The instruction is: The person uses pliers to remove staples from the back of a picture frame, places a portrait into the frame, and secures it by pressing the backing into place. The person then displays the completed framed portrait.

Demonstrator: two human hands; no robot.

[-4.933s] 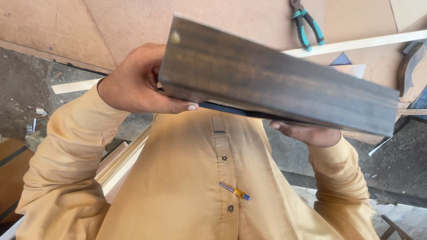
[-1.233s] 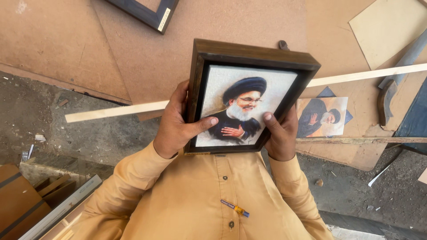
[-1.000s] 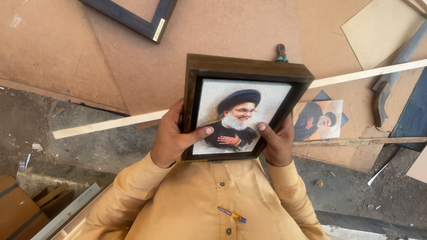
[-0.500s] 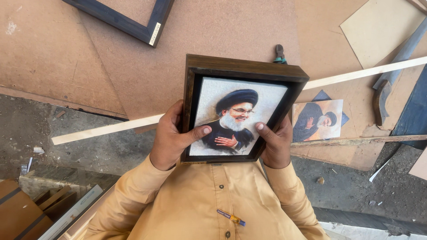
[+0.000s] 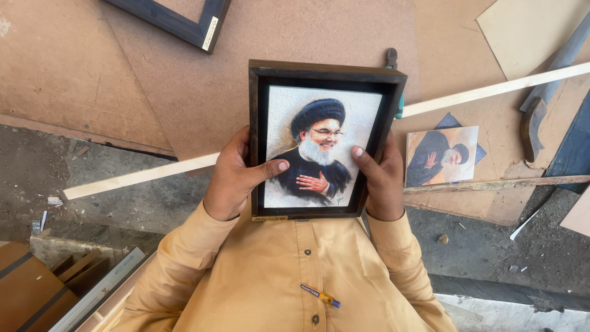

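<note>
- The left hand (image 5: 236, 178) gripped the dark picture frame's (image 5: 324, 72) left edge, thumb across the portrait.
- The right hand (image 5: 381, 181) clasped its right edge.
- The frame stood above the lap, over brown boards (image 5: 92, 80).

Some seconds back the frame (image 5: 324, 138) was tipped edge-on, its dark wooden side hiding the picture, with the hands spread wide on its ends. Now it faces up, the portrait showing. The left hand (image 5: 236, 178) and right hand (image 5: 382, 181) have closed in on its lower sides, thumbs on the picture. In the last second it has barely shifted.
</note>
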